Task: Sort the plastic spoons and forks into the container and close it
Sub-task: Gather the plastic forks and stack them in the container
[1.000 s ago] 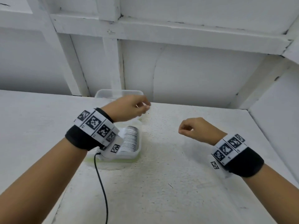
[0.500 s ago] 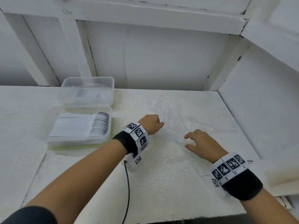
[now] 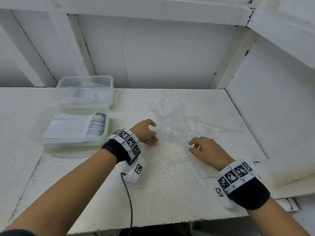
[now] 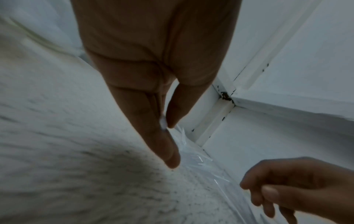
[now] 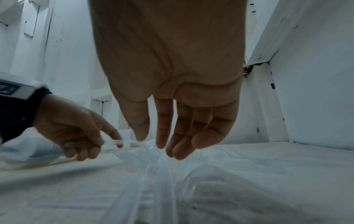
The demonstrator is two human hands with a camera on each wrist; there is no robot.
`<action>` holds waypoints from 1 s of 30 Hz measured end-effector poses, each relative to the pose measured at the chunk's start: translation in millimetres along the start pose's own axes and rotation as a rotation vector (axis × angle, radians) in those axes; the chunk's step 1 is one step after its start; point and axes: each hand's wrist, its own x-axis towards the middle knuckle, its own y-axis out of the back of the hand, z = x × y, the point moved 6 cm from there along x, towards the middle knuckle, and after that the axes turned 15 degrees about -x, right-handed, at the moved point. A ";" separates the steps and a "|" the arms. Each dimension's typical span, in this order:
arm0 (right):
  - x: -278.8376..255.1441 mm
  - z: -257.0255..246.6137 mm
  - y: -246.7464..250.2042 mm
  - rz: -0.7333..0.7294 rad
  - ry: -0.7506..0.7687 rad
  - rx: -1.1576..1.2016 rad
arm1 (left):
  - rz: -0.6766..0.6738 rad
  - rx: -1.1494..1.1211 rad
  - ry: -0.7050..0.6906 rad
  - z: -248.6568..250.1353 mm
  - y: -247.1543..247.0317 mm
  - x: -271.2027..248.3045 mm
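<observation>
Clear plastic cutlery: your pile of transparent spoons and forks (image 3: 177,123) lies loose on the white speckled counter (image 3: 162,184), between your two hands, right of the container.
Container: the clear rectangular plastic container (image 3: 75,132) sits at the left of the counter, already holding a tidy row of pieces; its lid part (image 3: 85,89) stands open behind it, so I judge the closing comes last.
Left grip: your left hand (image 3: 144,132) pinches one small clear piece between thumb (image 4: 180,106) and forefinger, at the left edge of the pile. Spoon or fork, I cannot tell.
Right grip: your right hand (image 3: 206,150) hovers low over the near end of the pile, its fingers (image 5: 184,136) loosely bent and holding nothing. It seems ready to take the next piece.
Change: one second ago your left hand was above the container and your right hand was a raised fist; now both have come down to the pile.
</observation>
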 end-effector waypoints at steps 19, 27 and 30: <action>57.7 -29.2 11.4 0.080 -0.144 0.021 | 0.199 0.036 -0.110 -51.9 55.3 -58.9; 12.9 -34.6 69.0 0.465 -0.036 0.552 | 0.168 0.069 -0.137 -39.4 22.9 -51.3; -0.8 -23.9 71.4 0.461 -0.056 0.476 | 0.145 0.218 -0.202 -28.1 0.6 -45.8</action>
